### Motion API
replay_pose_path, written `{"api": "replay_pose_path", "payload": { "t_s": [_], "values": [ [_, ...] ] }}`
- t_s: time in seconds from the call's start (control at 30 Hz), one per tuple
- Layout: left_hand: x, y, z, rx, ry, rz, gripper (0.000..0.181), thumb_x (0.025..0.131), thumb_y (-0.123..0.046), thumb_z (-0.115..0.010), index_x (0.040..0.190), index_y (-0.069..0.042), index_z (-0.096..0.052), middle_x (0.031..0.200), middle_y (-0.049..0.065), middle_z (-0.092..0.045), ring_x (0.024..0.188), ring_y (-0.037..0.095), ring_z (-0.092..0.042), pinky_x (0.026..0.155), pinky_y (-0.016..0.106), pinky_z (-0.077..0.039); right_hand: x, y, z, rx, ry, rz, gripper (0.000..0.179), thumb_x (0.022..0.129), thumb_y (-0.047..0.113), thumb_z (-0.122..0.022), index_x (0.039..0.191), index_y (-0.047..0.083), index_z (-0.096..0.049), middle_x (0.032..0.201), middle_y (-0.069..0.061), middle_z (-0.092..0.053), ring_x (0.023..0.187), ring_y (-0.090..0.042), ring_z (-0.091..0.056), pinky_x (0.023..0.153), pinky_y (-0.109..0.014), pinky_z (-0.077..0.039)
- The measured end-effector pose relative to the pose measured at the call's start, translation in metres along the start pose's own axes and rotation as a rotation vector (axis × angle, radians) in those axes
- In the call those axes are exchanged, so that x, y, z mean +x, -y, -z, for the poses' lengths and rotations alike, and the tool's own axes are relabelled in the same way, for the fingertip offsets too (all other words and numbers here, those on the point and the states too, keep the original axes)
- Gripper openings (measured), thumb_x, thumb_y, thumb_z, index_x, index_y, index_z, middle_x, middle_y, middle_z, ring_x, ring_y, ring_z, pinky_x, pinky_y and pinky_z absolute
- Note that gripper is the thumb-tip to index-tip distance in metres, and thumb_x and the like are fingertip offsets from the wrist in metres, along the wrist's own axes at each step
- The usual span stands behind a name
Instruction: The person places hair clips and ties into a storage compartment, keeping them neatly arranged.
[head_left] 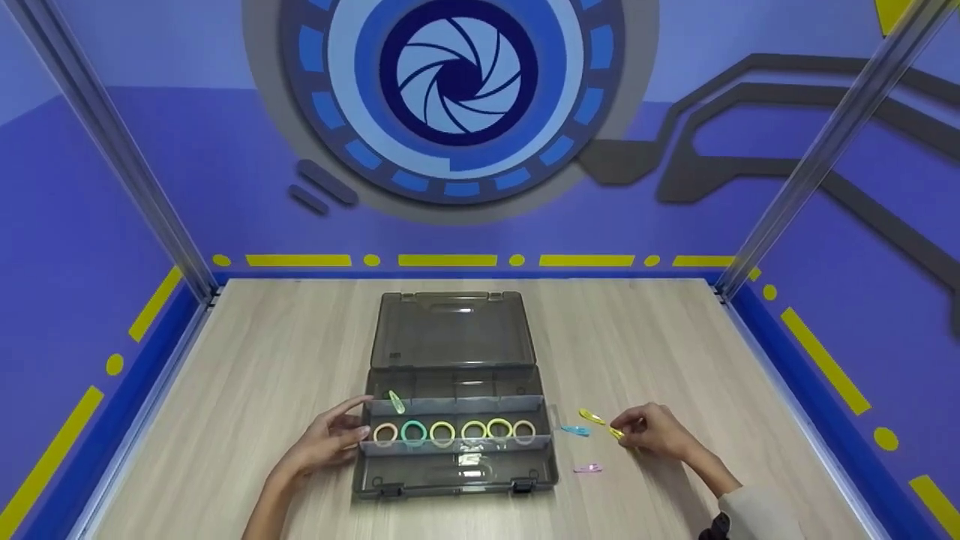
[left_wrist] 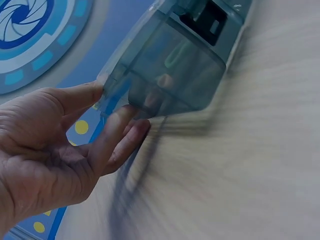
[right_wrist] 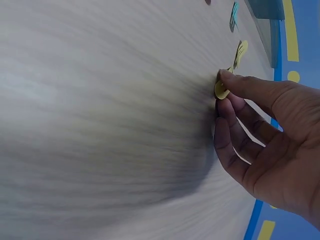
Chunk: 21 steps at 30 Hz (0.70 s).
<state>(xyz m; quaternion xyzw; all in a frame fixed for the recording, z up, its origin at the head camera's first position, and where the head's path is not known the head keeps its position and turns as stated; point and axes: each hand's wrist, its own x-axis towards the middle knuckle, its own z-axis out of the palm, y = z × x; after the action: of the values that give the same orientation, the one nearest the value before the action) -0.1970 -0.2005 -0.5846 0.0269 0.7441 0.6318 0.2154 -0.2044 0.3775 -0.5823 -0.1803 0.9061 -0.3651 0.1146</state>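
Observation:
A smoky clear storage box (head_left: pixel 456 491) lies with its lid raised. My left hand (head_left: pixel 321 444) touches its left side; in the left wrist view its fingers rest against the box's corner. Several pastel hair ties (head_left: pixel 413 433) stand in a row in the middle compartment. Near that compartment's back left is a green hair clip (head_left: pixel 397 403). Right of the box, my right hand (head_left: pixel 654 430) pinches a yellow hair clip (right_wrist: pixel 221 91) between thumb and finger at the tabletop. Close by lie another yellow clip (head_left: pixel 591 415), a blue clip (head_left: pixel 576 430) and a pink clip (head_left: pixel 588 468).
The box's lid (head_left: pixel 454 330) leans back behind it. Wood-grain tabletop (head_left: pixel 285 337) spreads around the box, with blue walls (head_left: pixel 187 172) at the back and sides. Metal posts (head_left: pixel 810 150) rise at the back corners.

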Motion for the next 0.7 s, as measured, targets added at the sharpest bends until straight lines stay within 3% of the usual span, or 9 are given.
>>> {"api": "replay_pose_path", "payload": {
  "t_s": [0.3, 0.57, 0.7],
  "values": [
    [-0.002, -0.003, 0.002, 0.108, -0.014, -0.056, 0.066, 0.099, -0.02, -0.068, 0.157, -0.009, -0.038, 0.13, 0.025, -0.054, 0.101, 0.021, -0.061, 0.08, 0.037, -0.057, 0.001, 0.006, 0.001, -0.014, -0.003, 0.028, 0.021, 0.084, 0.001, -0.079, 0.103, -0.007, -0.075, 0.086, -0.016, -0.072, 0.073, 0.0, -0.052, 0.064, -0.018, -0.045],
    [-0.006, -0.001, 0.008, 0.124, 0.029, -0.113, 0.07, 0.098, -0.019, -0.069, 0.157, -0.004, -0.035, 0.129, 0.029, -0.054, 0.105, 0.023, -0.063, 0.091, 0.044, -0.058, 0.004, 0.02, 0.006, 0.083, -0.021, -0.012, 0.026, 0.089, -0.005, -0.068, 0.114, -0.01, -0.071, 0.094, -0.019, -0.07, 0.079, -0.004, -0.057, 0.068, -0.018, -0.048],
    [-0.007, 0.0, 0.008, 0.105, 0.044, -0.109, 0.071, 0.098, -0.021, -0.069, 0.158, -0.005, -0.033, 0.131, 0.028, -0.052, 0.106, 0.022, -0.062, 0.093, 0.044, -0.058, 0.009, 0.029, 0.01, 0.14, -0.055, -0.016, 0.029, 0.091, -0.008, -0.063, 0.119, -0.01, -0.068, 0.096, -0.021, -0.067, 0.079, -0.005, -0.056, 0.067, -0.018, -0.048]
  ]
}}
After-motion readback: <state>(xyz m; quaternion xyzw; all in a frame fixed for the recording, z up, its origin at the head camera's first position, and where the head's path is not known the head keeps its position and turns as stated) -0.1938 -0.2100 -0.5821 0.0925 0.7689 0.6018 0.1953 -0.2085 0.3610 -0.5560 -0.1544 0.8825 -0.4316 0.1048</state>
